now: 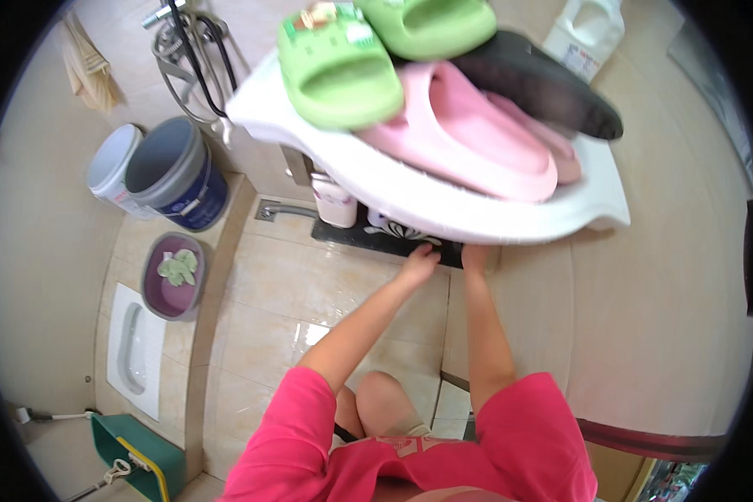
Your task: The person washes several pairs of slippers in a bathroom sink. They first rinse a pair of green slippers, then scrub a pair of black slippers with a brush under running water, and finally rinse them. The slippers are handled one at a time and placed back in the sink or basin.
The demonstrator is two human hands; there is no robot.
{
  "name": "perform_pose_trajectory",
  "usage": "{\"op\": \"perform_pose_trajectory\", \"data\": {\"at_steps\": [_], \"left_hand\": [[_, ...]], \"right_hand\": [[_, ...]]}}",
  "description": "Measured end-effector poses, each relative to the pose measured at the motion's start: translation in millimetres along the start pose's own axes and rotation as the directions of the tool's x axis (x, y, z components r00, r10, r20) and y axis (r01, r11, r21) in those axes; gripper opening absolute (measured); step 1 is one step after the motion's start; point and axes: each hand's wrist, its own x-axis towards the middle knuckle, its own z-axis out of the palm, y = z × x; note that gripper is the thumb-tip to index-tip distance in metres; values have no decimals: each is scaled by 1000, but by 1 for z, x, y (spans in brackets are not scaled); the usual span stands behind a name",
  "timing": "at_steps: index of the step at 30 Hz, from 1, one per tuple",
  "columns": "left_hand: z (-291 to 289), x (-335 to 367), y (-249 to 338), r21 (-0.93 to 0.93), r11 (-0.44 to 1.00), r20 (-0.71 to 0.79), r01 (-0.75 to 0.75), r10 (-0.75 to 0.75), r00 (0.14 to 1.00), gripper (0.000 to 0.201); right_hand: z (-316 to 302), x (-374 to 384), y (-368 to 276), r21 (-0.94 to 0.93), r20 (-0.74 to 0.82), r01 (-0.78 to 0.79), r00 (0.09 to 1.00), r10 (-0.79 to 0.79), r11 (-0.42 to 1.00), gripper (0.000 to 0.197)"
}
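A long black board [361,243] with a white leaf pattern lies low by the wall, beneath the white washbasin [427,213]. My left hand [422,261] is at its front edge, fingers curled in against it. By the board's right end is my right hand [474,254], its fingers hidden under the basin's rim. On the board stands a white and pink tub [335,201], with another item beside it mostly covered by the basin. Green slippers [340,79], pink slippers [477,142] and dark shoes [544,84] are heaped on the basin, above my hands.
Left of the tiled floor [259,318] runs a raised step with a squat toilet [134,356], a purple basin [172,293] holding a green cloth, and a dark blue bucket [178,176] beside a white bucket [113,163]. A green dustpan [142,452] stands at lower left. A white jug [586,38] is behind the shoes.
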Motion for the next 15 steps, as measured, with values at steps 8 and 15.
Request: {"op": "perform_pose_trajectory", "data": {"at_steps": [8,15], "left_hand": [[-53,-137,42,-45,973,-129,227,-231,964,57],[-63,-220,111,290,956,-276,-34,117,954,42]], "right_hand": [[-55,-117,-142,591,635,-797,363,682,-125,48],[-107,-46,-295,5,889,-999,19,458,32,43]]}}
